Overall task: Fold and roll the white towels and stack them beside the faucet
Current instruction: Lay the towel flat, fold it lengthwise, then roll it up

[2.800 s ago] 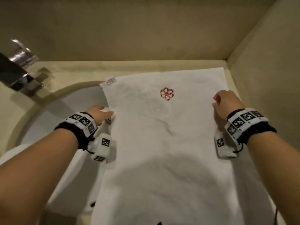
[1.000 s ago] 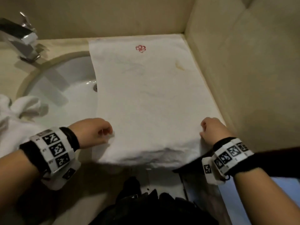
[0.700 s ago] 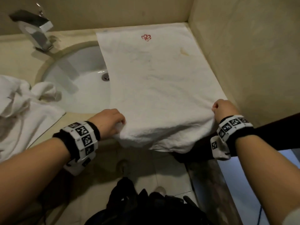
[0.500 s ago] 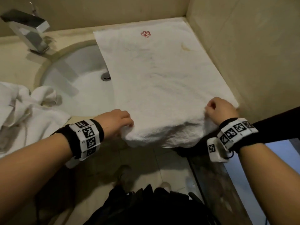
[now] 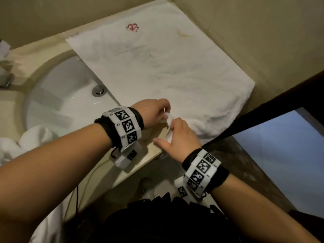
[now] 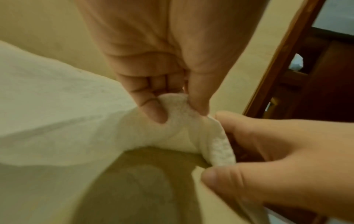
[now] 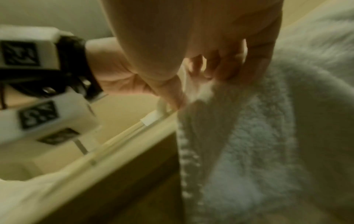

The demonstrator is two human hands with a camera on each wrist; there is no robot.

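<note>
A white towel (image 5: 157, 67) with a red flower emblem (image 5: 132, 28) lies spread on the counter, reaching the back wall, its left side over the sink. My left hand (image 5: 165, 112) pinches the towel's near left corner (image 6: 177, 104) between thumb and forefinger. My right hand (image 5: 172, 128) has come beside it and pinches the same corner's edge (image 6: 220, 150) just below. The right wrist view is blurred and shows the fluffy towel (image 7: 277, 136) hanging over the counter's front edge (image 7: 114, 151). The faucet (image 5: 5, 79) is barely in view at the far left.
The white sink basin (image 5: 57, 106) with its drain (image 5: 99, 90) lies left of the towel. A second white towel (image 5: 26, 142) sits crumpled at the left. A beige wall (image 5: 254, 41) closes the right side, with a dark wooden frame (image 5: 271, 106) below it.
My right hand left the towel's near right corner and crossed to the near left corner, joining the left hand. The left hand kept its hold on that corner.
</note>
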